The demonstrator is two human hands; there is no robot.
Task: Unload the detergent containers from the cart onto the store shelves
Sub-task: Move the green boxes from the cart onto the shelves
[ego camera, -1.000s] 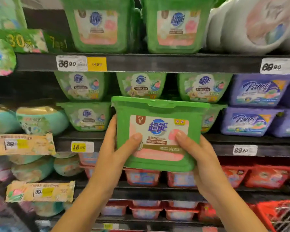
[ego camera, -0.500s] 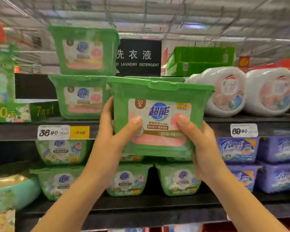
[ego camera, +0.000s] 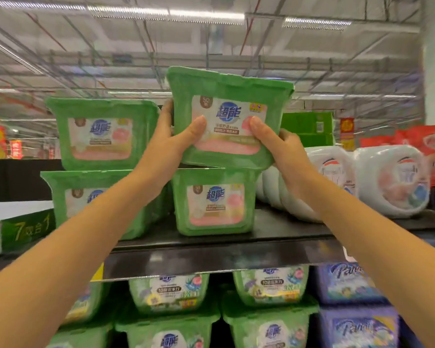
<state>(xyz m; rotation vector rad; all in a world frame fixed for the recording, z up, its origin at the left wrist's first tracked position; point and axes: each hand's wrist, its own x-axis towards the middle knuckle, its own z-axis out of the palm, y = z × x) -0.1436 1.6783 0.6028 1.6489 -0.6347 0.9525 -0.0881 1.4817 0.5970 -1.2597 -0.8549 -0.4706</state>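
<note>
A green detergent box [ego camera: 230, 96] with a pink and white label is up at top-shelf height, tilted a little. My left hand [ego camera: 171, 139] grips its left side, thumb across the label. My right hand [ego camera: 280, 144] grips its right side, thumb on the label too. The box's bottom edge sits right at the lid of another green detergent box [ego camera: 214, 202] standing on the top shelf [ego camera: 274, 237]; I cannot tell whether they touch. Left of these, two more green boxes [ego camera: 101, 134] are stacked on the same shelf.
White round detergent tubs [ego camera: 392, 182] lie on the top shelf to the right. Under the shelf sit smaller green boxes [ego camera: 171, 292] and purple boxes [ego camera: 349, 285]. A dark green carton [ego camera: 23, 229] is at the far left. Ceiling pipes and lights run overhead.
Both hands have raised the green box from in front of the middle shelves up to the top of the box on the top shelf. The camera has tilted upward with it.
</note>
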